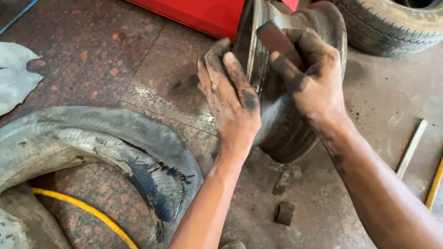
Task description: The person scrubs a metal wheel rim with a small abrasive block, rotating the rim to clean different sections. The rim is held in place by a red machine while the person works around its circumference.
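- A dirty metal wheel rim (281, 124) is stood on its edge on the stone floor (115, 60), in the upper middle of the view
- The rim is held on its left edge by the left hand (230, 99); the fingers are bent over the edge, only partly closed, and pressed on the metal
- A small reddish-brown block (273, 38) is gripped by the right hand (309, 76); the fingers are curled tight around it, and the block is pressed against the top of the rim
- Both hands are smeared with black grease
- Part of the rim is hidden by the two hands, so its middle cannot be seen well
- A red box-like thing (198, 14) is seen just behind the rim, at the top
- A big tyre (392, 27) is laid at the top right, near the rim
- An old grey inner tube (92, 143) is spread out on the floor at the lower left, apart from the rim
- A yellow hose (87, 210) is seen running under the tube
- A small dark block (284, 213) is left on the floor below the rim, between the two arms
- A pale flat stick (411, 148) and a yellow stick (434, 184) are laid on the floor at the right edge
- A grey cloth (14, 76) is seen at the far left
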